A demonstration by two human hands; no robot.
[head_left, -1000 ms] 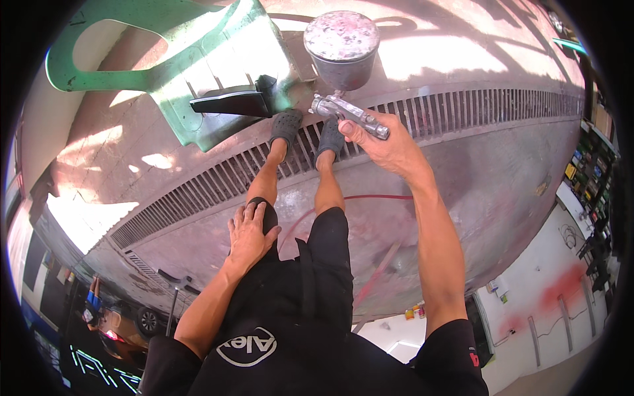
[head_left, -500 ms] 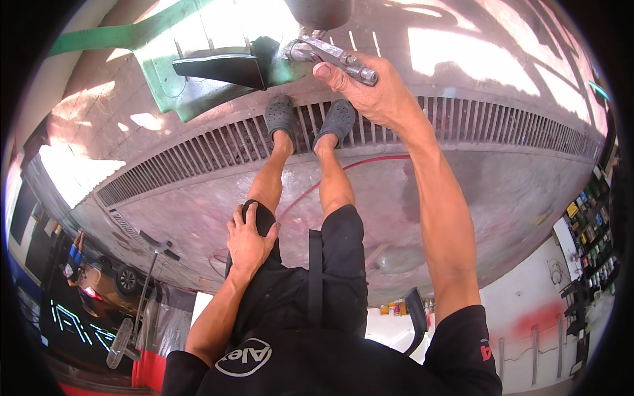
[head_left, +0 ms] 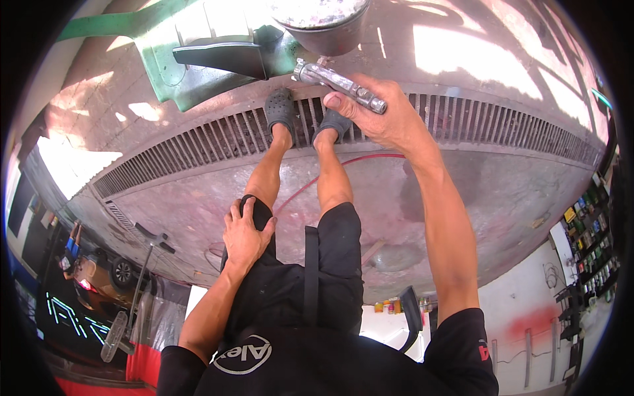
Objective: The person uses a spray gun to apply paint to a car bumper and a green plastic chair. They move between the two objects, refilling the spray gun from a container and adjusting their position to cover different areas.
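Note:
A silver spray gun [head_left: 343,87] is gripped in my right hand [head_left: 389,119], held out in front over the floor grating, with its nozzle end pointing left. A dark grey paint cup [head_left: 330,41] with a whitish, blotchy top sits at the gun's far side. To the gun's left, a dark, wedge-shaped panel [head_left: 221,56] lies on a green plastic piece [head_left: 162,72], apart from the nozzle. My left hand [head_left: 246,234] rests with fingers spread on my left thigh, at the hem of the black shorts.
A metal floor grating [head_left: 218,142] curves across under my feet in grey clogs [head_left: 280,109]. A red hose [head_left: 307,191] runs over the floor between my legs. At the left stand a lamp on a pole [head_left: 142,280] and a car [head_left: 105,280]. Shelves of small containers [head_left: 588,231] are at the right.
My right hand has drawn the spray gun slightly nearer and to the right, away from the panel. More of the cup shows now. My left hand stays on the thigh.

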